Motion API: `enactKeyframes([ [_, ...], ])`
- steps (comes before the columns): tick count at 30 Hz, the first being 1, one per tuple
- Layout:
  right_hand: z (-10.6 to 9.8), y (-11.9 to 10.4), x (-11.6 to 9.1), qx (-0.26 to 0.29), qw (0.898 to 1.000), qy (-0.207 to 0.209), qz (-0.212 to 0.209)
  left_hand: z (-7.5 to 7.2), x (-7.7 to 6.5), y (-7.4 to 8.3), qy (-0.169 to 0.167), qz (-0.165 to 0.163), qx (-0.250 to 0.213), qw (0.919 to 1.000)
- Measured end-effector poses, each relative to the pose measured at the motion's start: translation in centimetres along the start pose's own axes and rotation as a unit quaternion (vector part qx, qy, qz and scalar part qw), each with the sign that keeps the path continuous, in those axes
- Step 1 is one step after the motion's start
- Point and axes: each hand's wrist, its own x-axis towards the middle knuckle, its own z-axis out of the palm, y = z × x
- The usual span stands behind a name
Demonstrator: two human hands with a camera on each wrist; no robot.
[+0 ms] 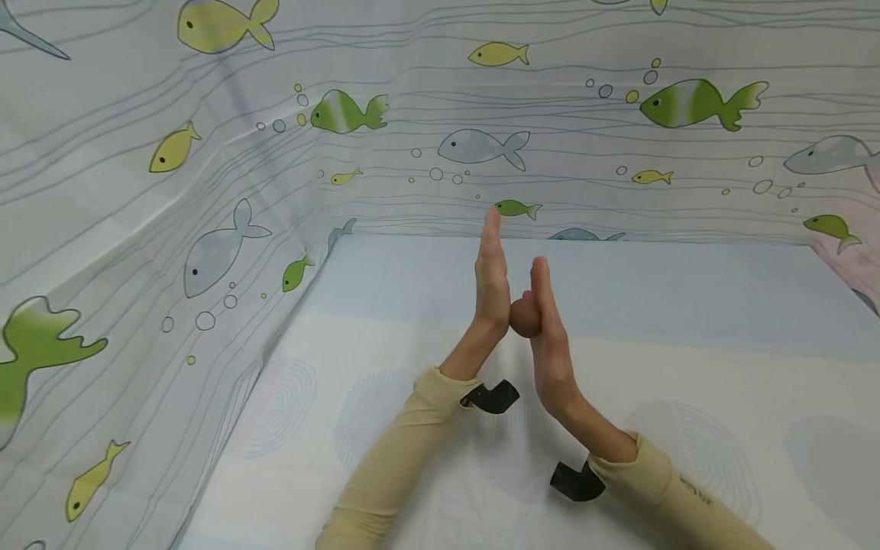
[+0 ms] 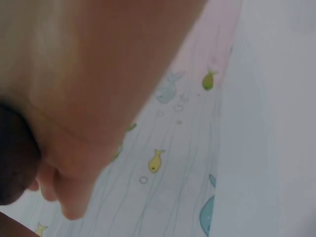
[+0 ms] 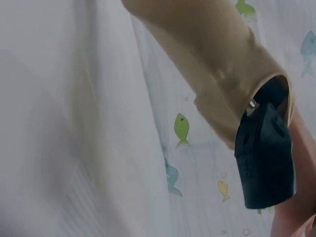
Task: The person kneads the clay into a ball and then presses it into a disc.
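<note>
A small brown ball (image 1: 525,316) is held between the two palms, above the table. My left hand (image 1: 492,286) stands upright, fingers straight, with its lower palm against the ball's left side. My right hand (image 1: 552,344), also straight-fingered and slightly lower, touches the ball from the right and hides part of it. In the left wrist view the ball (image 2: 16,158) looks dark and is cut off at the left edge, beside a large, close hand. The right wrist view shows a beige sleeve (image 3: 222,74) and part of a hand at the lower right corner; the ball is out of sight there.
Below the hands lies a pale table cover (image 1: 412,305) with faint circle patterns. A white curtain (image 1: 399,164) printed with fish hangs behind and on the left. Black wrist cameras stick out from the left cuff (image 1: 496,397) and the right cuff (image 1: 576,483).
</note>
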Motion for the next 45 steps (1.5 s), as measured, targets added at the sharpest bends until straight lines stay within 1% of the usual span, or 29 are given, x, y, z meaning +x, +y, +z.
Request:
enactKeyframes([
  [3,0.1,-0.2,-0.1,-0.001,1.0,0.012,-0.01,-0.1,0.0,-0.2,-0.007,0.002,0.011,0.9999],
  [7,0.0,-0.6,0.5,0.017,0.998,0.051,-0.01,0.0,-0.6,-0.9,-0.026,0.004,0.025,0.9993],
  [11,-0.4,-0.9,1.7,0.028,0.996,0.085,-0.013,0.4,-1.8,-1.9,-0.055,-0.01,-0.005,0.9984],
  [14,-1.0,-0.6,3.0,0.004,0.994,0.105,-0.005,1.0,-2.9,-2.4,-0.078,-0.019,-0.027,0.9964],
  [18,-2.2,0.6,4.4,-0.023,0.991,0.128,0.018,1.8,-4.1,-2.2,-0.088,-0.016,-0.019,0.9958],
  [23,-3.6,2.5,4.8,0.001,0.988,0.153,0.036,2.3,-4.6,-1.1,-0.09,-0.008,-0.014,0.9958],
  [26,-3.6,3.2,4.5,0.02,0.987,0.153,0.037,2.3,-4.6,-0.6,-0.079,-0.006,-0.019,0.9967],
  [29,-3.1,3.4,4.1,0.014,0.99,0.139,0.027,2.2,-4.5,-0.5,-0.056,-0.014,-0.038,0.9976],
  [32,-2.3,3.2,3.5,0.009,0.993,0.12,0.015,2.0,-4.4,-0.7,-0.033,-0.046,-0.057,0.9968],
  [36,-1.2,2.5,2.8,0.031,0.995,0.097,0.006,1.6,-3.8,-0.9,0.0,-0.106,-0.097,0.9896],
  [38,-0.7,2.2,2.4,0.038,0.995,0.087,0.005,1.4,-3.5,-1.0,0.012,-0.124,-0.123,0.9846],
  [41,-0.1,1.6,1.8,0.043,0.996,0.077,0.007,1.0,-2.8,-1.1,0.023,-0.135,-0.146,0.9797],
  [45,0.4,1.1,0.9,0.049,0.997,0.065,0.009,0.4,-2.0,-1.1,0.026,-0.137,-0.166,0.9763],
])
